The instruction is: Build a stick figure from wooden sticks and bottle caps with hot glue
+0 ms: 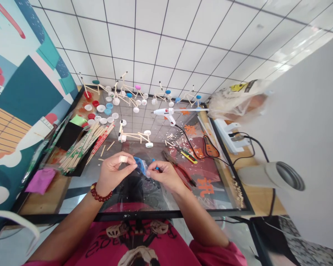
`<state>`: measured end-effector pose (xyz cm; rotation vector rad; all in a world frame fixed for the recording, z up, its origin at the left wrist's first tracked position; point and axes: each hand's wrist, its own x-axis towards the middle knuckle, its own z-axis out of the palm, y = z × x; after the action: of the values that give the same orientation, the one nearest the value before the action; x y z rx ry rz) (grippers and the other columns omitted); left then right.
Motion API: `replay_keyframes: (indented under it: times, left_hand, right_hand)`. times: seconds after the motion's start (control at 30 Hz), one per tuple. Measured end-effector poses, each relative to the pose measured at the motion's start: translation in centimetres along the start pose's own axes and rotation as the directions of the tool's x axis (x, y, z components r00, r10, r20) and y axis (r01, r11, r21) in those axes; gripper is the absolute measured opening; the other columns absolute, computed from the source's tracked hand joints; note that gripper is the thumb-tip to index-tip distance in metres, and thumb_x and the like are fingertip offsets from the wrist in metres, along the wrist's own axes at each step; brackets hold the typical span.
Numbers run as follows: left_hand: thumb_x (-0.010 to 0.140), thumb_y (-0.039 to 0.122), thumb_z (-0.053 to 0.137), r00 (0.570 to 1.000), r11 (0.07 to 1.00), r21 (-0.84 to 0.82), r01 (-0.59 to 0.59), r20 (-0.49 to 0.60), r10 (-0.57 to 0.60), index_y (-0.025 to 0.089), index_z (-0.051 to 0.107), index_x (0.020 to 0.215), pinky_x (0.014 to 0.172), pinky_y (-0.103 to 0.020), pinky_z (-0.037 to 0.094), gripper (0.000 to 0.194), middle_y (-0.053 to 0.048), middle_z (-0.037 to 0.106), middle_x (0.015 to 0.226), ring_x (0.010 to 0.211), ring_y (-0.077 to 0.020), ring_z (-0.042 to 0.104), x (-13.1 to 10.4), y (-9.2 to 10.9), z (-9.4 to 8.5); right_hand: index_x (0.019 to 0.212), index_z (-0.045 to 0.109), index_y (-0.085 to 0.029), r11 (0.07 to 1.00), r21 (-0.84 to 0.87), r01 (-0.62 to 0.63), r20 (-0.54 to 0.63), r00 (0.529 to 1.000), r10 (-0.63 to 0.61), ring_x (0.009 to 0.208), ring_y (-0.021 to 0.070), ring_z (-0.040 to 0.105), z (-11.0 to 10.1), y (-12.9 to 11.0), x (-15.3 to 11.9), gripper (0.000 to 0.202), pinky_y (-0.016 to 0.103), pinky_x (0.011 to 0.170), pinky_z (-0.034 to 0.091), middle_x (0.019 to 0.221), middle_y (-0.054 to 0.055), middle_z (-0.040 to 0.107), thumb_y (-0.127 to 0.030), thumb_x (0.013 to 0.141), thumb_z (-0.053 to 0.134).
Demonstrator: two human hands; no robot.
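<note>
Between my hands is a small clear plastic bag point(141, 167) with something blue in it. The thumb and index finger of my left hand point(116, 168) pinch its left side; a bandage wraps one finger. My right hand point(165, 175) grips the bag's right edge between finger and thumb. A small blue piece shows by the right fingers; I cannot tell whether it is held. Beyond my hands a little stick car point(137, 137) with white cap wheels rests on the glass tabletop point(100, 195). Pliers point(180, 166) and a yellow-green utility knife point(188, 156) lie right of my right hand.
A white glue gun point(165, 112) with a black cord lies at the back. Several stick models with cap wheels line the tiled wall. Bottle caps point(101, 108) and bundled sticks point(80, 147) are on the left. A power strip point(229, 135) and a grey cylinder point(269, 176) stand right.
</note>
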<state>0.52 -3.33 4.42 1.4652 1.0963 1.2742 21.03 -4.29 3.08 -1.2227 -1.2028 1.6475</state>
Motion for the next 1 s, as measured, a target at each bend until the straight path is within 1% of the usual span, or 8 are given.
replay_keyframes:
  times: [0.2,0.33,0.4,0.53,0.67,0.73,0.83,1.0]
  left_hand:
    - [0.084,0.026,0.065,0.97,0.96,-0.141,0.24,0.085,-0.23,0.016,0.074,0.079,0.057,-0.026,0.05,0.014,-0.005,0.069,0.075,0.061,-0.0127,0.059,-0.5,0.0,0.2]
    - [0.086,0.029,0.06,0.936,0.916,-0.202,0.347,0.14,-0.323,0.015,0.075,0.084,0.054,-0.025,0.052,0.02,-0.006,0.07,0.076,0.062,-0.0137,0.062,-0.6,-0.2,0.5]
    - [0.082,0.031,0.067,0.926,0.899,-0.228,0.373,0.153,-0.346,0.016,0.075,0.085,0.057,-0.024,0.054,0.017,-0.005,0.071,0.077,0.064,-0.0132,0.063,-0.5,-0.3,0.7]
    - [0.062,0.025,0.086,0.921,0.886,-0.254,0.389,0.103,-0.375,0.016,0.072,0.076,0.058,-0.023,0.054,0.021,0.0,0.068,0.067,0.058,-0.011,0.063,-0.3,-0.7,0.9]
    - [0.064,0.03,0.084,0.897,0.86,-0.257,0.44,0.088,-0.433,0.014,0.075,0.081,0.062,-0.026,0.057,0.025,-0.003,0.071,0.064,0.059,-0.0139,0.066,-0.3,-0.8,0.9]
    - [0.07,0.036,0.08,0.886,0.854,-0.237,0.463,0.104,-0.452,0.014,0.076,0.085,0.062,-0.027,0.058,0.027,-0.004,0.072,0.066,0.06,-0.0144,0.066,-0.5,-0.5,0.9]
    - [0.075,0.042,0.075,0.878,0.877,-0.106,0.469,0.166,-0.449,0.015,0.073,0.081,0.053,-0.024,0.054,0.028,-0.002,0.069,0.066,0.057,-0.013,0.062,-0.9,0.3,1.1]
    - [0.078,0.044,0.071,0.893,0.919,0.099,0.382,0.215,-0.395,0.016,0.064,0.068,0.047,-0.02,0.046,0.031,0.001,0.061,0.062,0.055,-0.0104,0.054,-1.4,0.8,1.4]
  right_hand:
    - [0.068,0.068,-0.017,0.997,-0.064,0.032,-0.016,0.999,-0.033,0.054,0.0084,0.038,0.3,-0.1,-0.2,0.02,0.023,0.054,0.029,0.056,-0.005,0.051,-0.036,0.072,0.073]
    - [0.07,0.069,-0.018,0.995,-0.091,0.039,0.019,0.999,-0.037,0.058,0.0099,0.043,0.4,-0.1,-0.3,0.019,0.023,0.057,0.034,0.06,-0.003,0.055,-0.036,0.075,0.071]
    - [0.07,0.068,-0.018,0.995,-0.084,0.05,0.015,0.999,-0.048,0.059,0.0099,0.044,0.4,0.0,-0.3,0.018,0.023,0.058,0.035,0.062,-0.003,0.057,-0.035,0.076,0.07]
    - [0.071,0.067,-0.018,0.995,-0.063,0.076,-0.006,0.997,-0.076,0.061,0.01,0.047,0.5,0.1,-0.2,0.019,0.023,0.062,0.037,0.066,-0.002,0.06,-0.036,0.076,0.069]
    - [0.071,0.066,-0.018,0.997,-0.065,0.049,0.006,0.999,-0.049,0.057,0.0088,0.04,0.5,0.1,-0.2,0.023,0.023,0.056,0.031,0.061,-0.004,0.053,-0.04,0.076,0.071]
    - [0.071,0.064,-0.018,0.998,-0.058,0.037,0.009,0.999,-0.037,0.054,0.0076,0.033,0.6,0.1,-0.3,0.026,0.022,0.053,0.026,0.056,-0.006,0.045,-0.042,0.075,0.072]
    - [0.069,0.061,-0.018,0.997,-0.062,0.039,0.026,0.999,-0.037,0.051,0.0063,0.027,0.8,0.2,-0.3,0.03,0.022,0.051,0.022,0.053,-0.009,0.037,-0.044,0.073,0.074]
    - [0.069,0.06,-0.018,0.995,-0.081,0.056,0.079,0.996,-0.05,0.051,0.0055,0.027,1.3,0.5,-0.5,0.032,0.021,0.052,0.022,0.053,-0.01,0.036,-0.046,0.073,0.075]
